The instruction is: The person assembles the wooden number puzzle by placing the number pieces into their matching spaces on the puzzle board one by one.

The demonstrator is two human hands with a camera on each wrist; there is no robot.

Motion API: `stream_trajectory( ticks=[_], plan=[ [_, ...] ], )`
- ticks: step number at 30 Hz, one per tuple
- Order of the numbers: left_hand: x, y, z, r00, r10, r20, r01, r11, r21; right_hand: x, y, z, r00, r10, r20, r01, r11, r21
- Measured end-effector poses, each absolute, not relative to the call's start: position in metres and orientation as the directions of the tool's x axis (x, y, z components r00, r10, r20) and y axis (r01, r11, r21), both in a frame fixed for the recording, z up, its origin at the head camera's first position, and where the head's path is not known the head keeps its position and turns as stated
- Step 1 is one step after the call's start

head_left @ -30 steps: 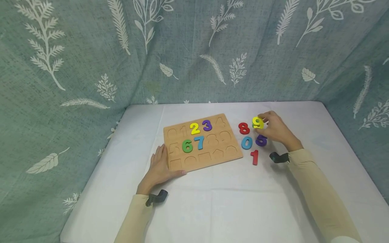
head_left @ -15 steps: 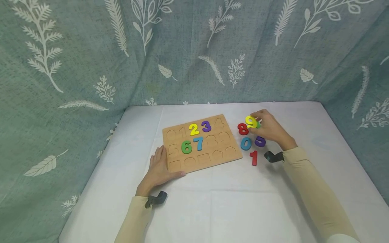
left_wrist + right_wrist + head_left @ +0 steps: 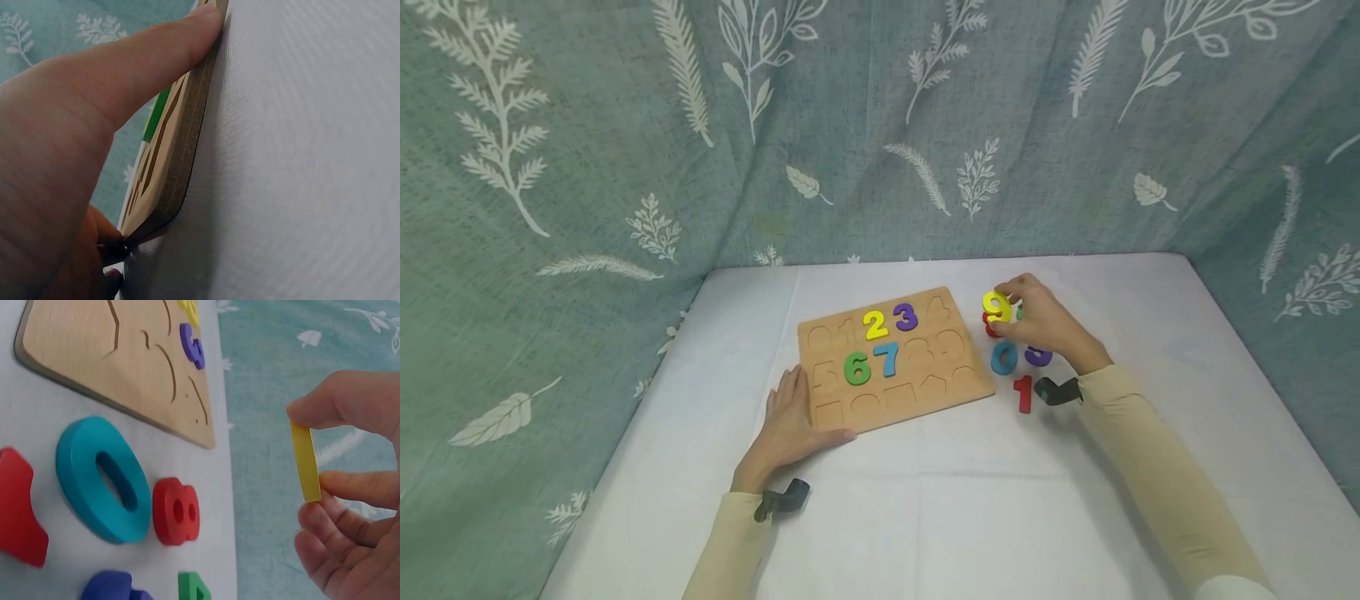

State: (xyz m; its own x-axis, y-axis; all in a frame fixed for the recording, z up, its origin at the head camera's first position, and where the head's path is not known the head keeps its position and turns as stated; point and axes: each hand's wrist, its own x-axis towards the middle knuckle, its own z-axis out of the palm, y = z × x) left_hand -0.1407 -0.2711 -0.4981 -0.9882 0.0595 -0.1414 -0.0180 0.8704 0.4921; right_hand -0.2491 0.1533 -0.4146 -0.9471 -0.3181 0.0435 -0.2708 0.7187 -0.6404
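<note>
My right hand (image 3: 1048,321) pinches a yellow number 9 (image 3: 996,303) between thumb and fingertips, above the table and over the red number 8 (image 3: 177,511), which it partly covers in the head view. My left hand (image 3: 784,429) rests at the near left corner of the wooden puzzle board (image 3: 895,408), fingers straight along its left side and thumb against its front edge. In the board sit a yellow 2 (image 3: 875,325), a purple 3 (image 3: 906,317), a green 6 (image 3: 857,368) and a blue 7 (image 3: 886,359); other outlined recesses are bare.
Right of the board lie a blue 0 (image 3: 1003,358), a red 1 (image 3: 1023,394), a purple 5 (image 3: 1038,357) and a green 4 (image 3: 194,587), mostly hidden by my right hand in the head view. White cloth (image 3: 925,525) covers the table; a green leaf-patterned curtain (image 3: 850,125) stands behind.
My right hand has carried the yellow 9 leftward from beside the red 8 to over it, uncovering some of the green number. My left hand stays at the board's corner.
</note>
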Motion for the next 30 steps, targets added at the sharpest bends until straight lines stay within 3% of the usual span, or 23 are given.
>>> stream_trajectory(
  ticks=[30],
  plan=[
    [-0.140,-0.272,-0.499,-0.989,0.066,-0.132,-0.006,0.876,0.482,-0.252,0.116,-0.431,-0.922,-0.385,0.025,-0.314,0.711,-0.629]
  ],
)
